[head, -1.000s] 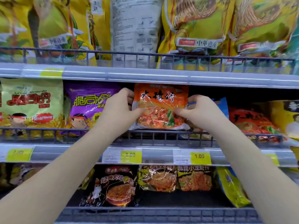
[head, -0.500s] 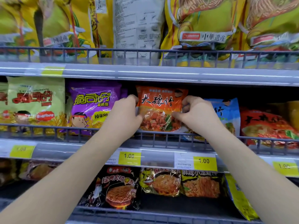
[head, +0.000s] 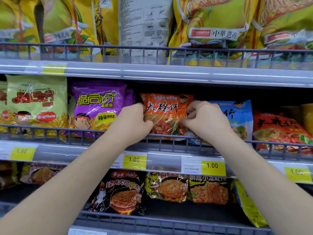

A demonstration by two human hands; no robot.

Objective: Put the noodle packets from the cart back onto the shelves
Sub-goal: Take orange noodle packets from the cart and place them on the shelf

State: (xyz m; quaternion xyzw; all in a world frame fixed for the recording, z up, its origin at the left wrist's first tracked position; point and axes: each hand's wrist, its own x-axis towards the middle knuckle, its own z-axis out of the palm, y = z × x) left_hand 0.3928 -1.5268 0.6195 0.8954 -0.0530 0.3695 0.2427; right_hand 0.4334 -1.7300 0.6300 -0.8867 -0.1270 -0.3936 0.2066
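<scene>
**Orange packet held upright on the middle shelf**

The orange noodle packet (head: 166,114) stands upright on the middle shelf, its lower edge behind the grey wire rail (head: 50,133). Its front carries three large black brush-style characters over a photo of red-sauced food; the small print along its top is too fine to read. The left hand (head: 132,123) grips its left edge and the right hand (head: 205,121) its right edge, each with the thumb on the front and the fingers curled round the side.

Just left stands a purple packet (head: 98,109) with yellow lettering, a cartoon face in a red headband and a yellow patch reading 辣条风味. Further left is a pale green packet (head: 35,102) in the same design with red lettering. Just right, partly behind the right hand, is a blue packet (head: 238,116), then a red packet (head: 279,131) lying tilted back.

On the shelf edge below, yellow price tags read 1.00 (head: 134,160) and 1.00 (head: 212,166).

The top shelf holds large yellow bags (head: 211,22) labelled 中華遺産, and one white bag back (head: 144,26) with printed instructions. On the lower shelf a black packet (head: 122,192) reads 经典火鸡面.
</scene>
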